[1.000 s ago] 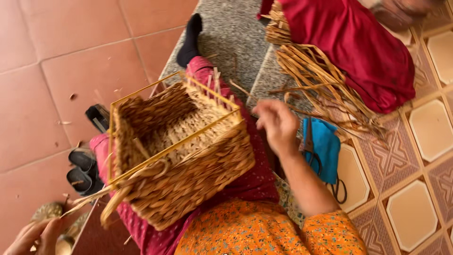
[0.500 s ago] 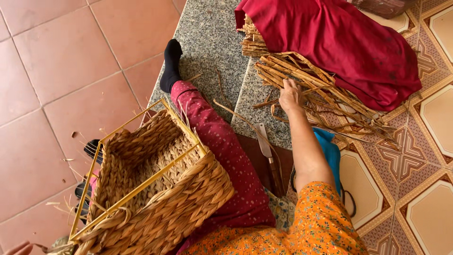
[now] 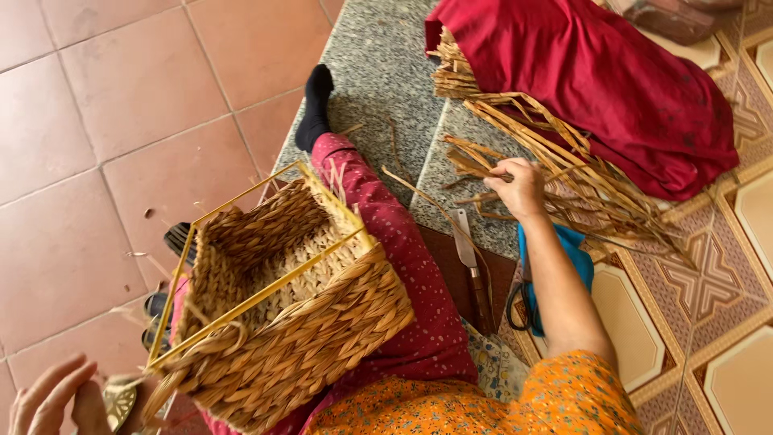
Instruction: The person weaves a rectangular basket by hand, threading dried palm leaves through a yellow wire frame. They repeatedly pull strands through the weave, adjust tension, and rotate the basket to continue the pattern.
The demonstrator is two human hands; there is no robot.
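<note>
My right hand [image 3: 515, 187] is out on the straw pile [image 3: 555, 173], fingers pinched round one strand. Left hand [image 3: 48, 403] sits spread at the basket [image 3: 282, 322] corner on my lap. I'd grab near the strand's end and slide it out flat so neighbours don't tangle.

head view, steeply down, close.

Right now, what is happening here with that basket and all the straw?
A seated person rests a half-woven rectangular straw basket on a yellow wire frame on their lap. Their right hand reaches into a pile of dried flat straw strips beside a red cloth. Their left hand is at the basket's lower corner. A knife lies nearby.
</note>
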